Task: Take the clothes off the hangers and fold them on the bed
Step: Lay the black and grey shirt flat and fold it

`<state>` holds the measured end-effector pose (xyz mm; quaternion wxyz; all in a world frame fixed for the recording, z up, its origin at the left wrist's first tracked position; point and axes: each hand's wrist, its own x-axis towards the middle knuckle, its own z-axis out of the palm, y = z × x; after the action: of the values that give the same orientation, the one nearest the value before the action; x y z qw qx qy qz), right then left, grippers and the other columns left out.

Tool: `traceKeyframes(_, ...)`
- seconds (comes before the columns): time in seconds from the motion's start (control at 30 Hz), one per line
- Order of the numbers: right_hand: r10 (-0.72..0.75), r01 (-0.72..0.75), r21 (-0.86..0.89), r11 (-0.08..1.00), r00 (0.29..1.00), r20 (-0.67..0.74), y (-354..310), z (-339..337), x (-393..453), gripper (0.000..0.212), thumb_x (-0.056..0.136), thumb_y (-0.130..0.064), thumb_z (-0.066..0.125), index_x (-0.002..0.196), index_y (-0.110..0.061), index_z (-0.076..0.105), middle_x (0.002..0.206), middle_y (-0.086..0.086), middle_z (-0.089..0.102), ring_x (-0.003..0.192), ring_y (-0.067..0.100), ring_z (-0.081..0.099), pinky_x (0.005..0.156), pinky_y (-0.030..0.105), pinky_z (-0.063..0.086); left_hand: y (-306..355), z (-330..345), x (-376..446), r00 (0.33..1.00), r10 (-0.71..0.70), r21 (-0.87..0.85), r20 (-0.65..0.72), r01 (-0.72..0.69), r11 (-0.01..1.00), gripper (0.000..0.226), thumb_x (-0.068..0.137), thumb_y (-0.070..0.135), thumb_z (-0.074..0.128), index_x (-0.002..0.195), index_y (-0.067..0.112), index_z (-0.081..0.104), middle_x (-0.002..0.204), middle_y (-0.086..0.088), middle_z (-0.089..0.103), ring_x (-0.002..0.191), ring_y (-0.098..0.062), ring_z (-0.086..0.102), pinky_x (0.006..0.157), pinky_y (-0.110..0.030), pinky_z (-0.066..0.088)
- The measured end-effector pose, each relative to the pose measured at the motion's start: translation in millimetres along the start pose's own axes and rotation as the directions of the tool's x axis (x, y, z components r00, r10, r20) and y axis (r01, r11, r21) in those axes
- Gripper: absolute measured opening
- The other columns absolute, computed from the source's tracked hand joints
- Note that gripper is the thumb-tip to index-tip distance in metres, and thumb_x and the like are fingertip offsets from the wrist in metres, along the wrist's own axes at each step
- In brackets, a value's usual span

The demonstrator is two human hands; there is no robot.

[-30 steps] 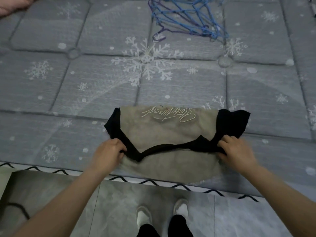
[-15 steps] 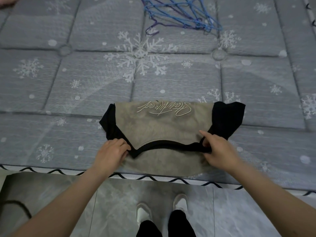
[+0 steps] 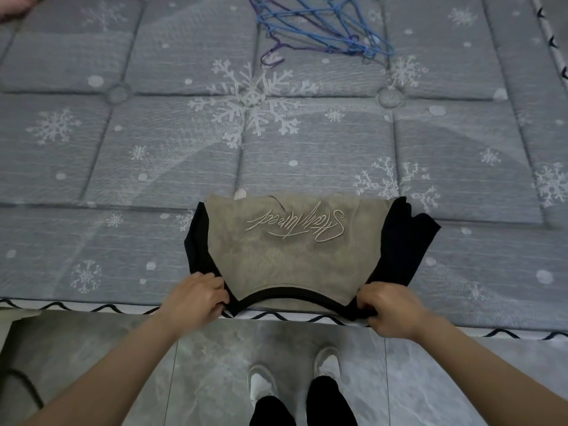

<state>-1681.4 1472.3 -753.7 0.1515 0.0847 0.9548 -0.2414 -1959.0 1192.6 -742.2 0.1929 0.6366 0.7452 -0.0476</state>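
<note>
A khaki T-shirt [image 3: 285, 259] with black sleeves and a black collar lies folded at the near edge of the bed [image 3: 153, 155], its script lettering upside down to me. My left hand [image 3: 196, 299] grips the near left corner by the black collar trim. My right hand [image 3: 390, 309] grips the near right corner at the black sleeve. Both hands sit right at the mattress edge. A heap of blue and purple wire hangers [image 3: 322, 29] lies at the far side of the bed.
The grey mattress has a snowflake pattern and a zigzag-trimmed border [image 3: 92, 307]. Grey tiled floor [image 3: 215, 364] lies below, with my white shoes [image 3: 261, 385] on it. A bit of pink cloth [image 3: 15, 6] shows at the far left corner.
Both hands have pulled the shirt's near edge toward me to the mattress border. The right hand shifted from the collar's middle to the right corner.
</note>
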Motion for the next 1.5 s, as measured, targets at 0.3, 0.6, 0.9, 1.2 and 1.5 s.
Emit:
traceKeyframes(0.3, 0.029, -0.029, -0.007, 1.000, 0.999, -0.012, 4.8, 5.6, 0.7, 0.036, 0.076, -0.056, 0.047, 0.067, -0.024, 0.062, 0.066, -0.013, 0.054, 0.061, 0.007, 0.052, 0.050, 0.017, 0.032, 3.2, 5.3, 4.4, 0.999, -0.028, -0.025, -0.022, 0.027, 0.999, 0.006, 0.059, 0.038, 0.072, 0.061, 0.034, 0.068, 0.061, 0.014, 0.053, 0.056, -0.009, 0.052, 0.053, -0.018, 0.029)
traceKeyframes(0.6, 0.254, -0.253, 0.043, 0.966, 0.967, -0.003, -6.4, -30.4, 34.0, 0.046, 0.082, -0.067, 0.026, 0.068, -0.028, 0.048, 0.071, -0.012, 0.052, 0.071, 0.012, 0.057, 0.058, 0.026, 0.038, 7.6, -26.6, 46.2, 0.973, -0.206, -0.121, -0.105, 0.193, 0.974, 0.048, 0.067, 0.032, 0.078, 0.111, 0.018, 0.064, 0.114, -0.002, 0.061, 0.095, -0.021, 0.062, 0.070, -0.033, 0.052)
traceKeyframes(0.9, 0.493, -0.560, 0.309, 0.769, 0.826, 0.272, -13.7, -48.1, 42.1, 0.035, 0.091, -0.052, 0.048, 0.110, -0.028, 0.064, 0.109, -0.005, 0.067, 0.102, 0.014, 0.060, 0.086, 0.029, 0.047, 27.4, -63.8, 97.2, 0.926, -0.285, 0.002, 0.246, 0.294, 0.956, 0.055, 0.090, 0.052, 0.045, 0.137, 0.023, 0.043, 0.144, -0.001, 0.032, 0.130, -0.024, 0.033, 0.104, -0.037, 0.033)
traceKeyframes(1.2, 0.715, -0.709, 0.672, 0.213, 0.582, 0.387, -55.9, -22.7, 29.0, 0.051, 0.095, -0.047, 0.045, 0.075, -0.006, 0.068, 0.065, 0.004, 0.071, 0.048, 0.018, 0.059, 0.047, 0.024, 0.044, 11.8, -89.6, 157.0, 0.981, -0.192, -0.167, 0.002, 0.190, 0.967, 0.043, 0.086, 0.038, 0.061, 0.125, 0.023, 0.053, 0.126, 0.001, 0.047, 0.118, -0.019, 0.041, 0.092, -0.032, 0.039)
traceKeyframes(1.5, 0.628, -0.461, 0.711, -0.531, 0.349, 0.695, -129.9, 37.3, 52.1, 0.034, 0.092, -0.044, 0.053, 0.083, -0.013, 0.058, 0.075, 0.004, 0.065, 0.056, 0.014, 0.058, 0.051, 0.021, 0.041, 5.2, -92.3, 193.9, 0.979, -0.101, -0.239, 0.177, 0.142, 0.960, 0.074, 0.077, 0.036, 0.073, 0.141, 0.021, 0.036, 0.143, -0.005, 0.035, 0.129, -0.024, 0.037, 0.104, -0.034, 0.033)
